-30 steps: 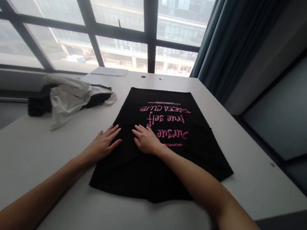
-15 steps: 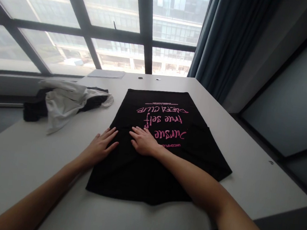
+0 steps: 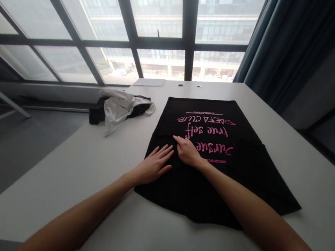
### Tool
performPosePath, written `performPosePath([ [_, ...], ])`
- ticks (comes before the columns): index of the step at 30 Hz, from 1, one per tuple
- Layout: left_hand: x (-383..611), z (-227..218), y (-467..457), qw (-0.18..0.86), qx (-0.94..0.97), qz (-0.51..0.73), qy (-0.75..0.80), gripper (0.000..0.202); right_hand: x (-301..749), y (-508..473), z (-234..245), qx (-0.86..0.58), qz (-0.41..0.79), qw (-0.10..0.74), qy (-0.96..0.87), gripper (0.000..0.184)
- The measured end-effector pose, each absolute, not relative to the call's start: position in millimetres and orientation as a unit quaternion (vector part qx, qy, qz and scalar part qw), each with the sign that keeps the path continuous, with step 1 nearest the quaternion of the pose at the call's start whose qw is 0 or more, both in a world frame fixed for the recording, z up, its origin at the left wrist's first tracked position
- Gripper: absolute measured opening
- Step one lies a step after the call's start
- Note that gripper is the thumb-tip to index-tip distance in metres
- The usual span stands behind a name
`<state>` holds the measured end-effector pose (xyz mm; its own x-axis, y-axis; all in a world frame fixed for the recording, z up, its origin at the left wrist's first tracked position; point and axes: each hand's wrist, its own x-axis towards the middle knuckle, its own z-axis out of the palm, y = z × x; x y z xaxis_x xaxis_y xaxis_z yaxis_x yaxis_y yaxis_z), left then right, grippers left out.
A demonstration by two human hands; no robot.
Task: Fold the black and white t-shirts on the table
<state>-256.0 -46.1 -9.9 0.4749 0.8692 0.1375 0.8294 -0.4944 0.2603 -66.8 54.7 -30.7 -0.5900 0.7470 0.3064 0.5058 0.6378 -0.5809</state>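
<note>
Head view: a black T-shirt (image 3: 210, 177) with pink lettering lies spread flat on the white bench (image 3: 62, 170), right of centre, its print reading upside down from the wearer's side. The left hand (image 3: 154, 164) rests palm down on the shirt's left edge, fingers extended, grip released. The right hand (image 3: 189, 152) lies flat on the cloth just beside it, fingertips at the lettering, grip likewise released. A heap of white and black clothing (image 3: 118, 107) sits at the far left. A paper sheet (image 3: 149, 82) lies near the window.
</note>
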Motion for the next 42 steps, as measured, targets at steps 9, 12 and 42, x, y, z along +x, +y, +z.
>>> performPosePath([
  [9,-262.3,-6.2,-40.8,0.135,0.820,0.219,0.511,0.043,-66.3,57.1,-30.4,-0.374,0.257,0.325,-0.830,0.048],
  [12,-262.9,-7.1,-39.8,0.135,0.814,0.238,0.513,0.041,-66.5,55.5,-31.4,-0.363,0.224,0.313,-0.848,0.046],
  [42,-268.5,-8.3,-38.0,0.138,0.809,0.258,0.510,0.037,-66.7,49.8,-29.0,-0.349,0.172,0.277,-0.878,0.042],
])
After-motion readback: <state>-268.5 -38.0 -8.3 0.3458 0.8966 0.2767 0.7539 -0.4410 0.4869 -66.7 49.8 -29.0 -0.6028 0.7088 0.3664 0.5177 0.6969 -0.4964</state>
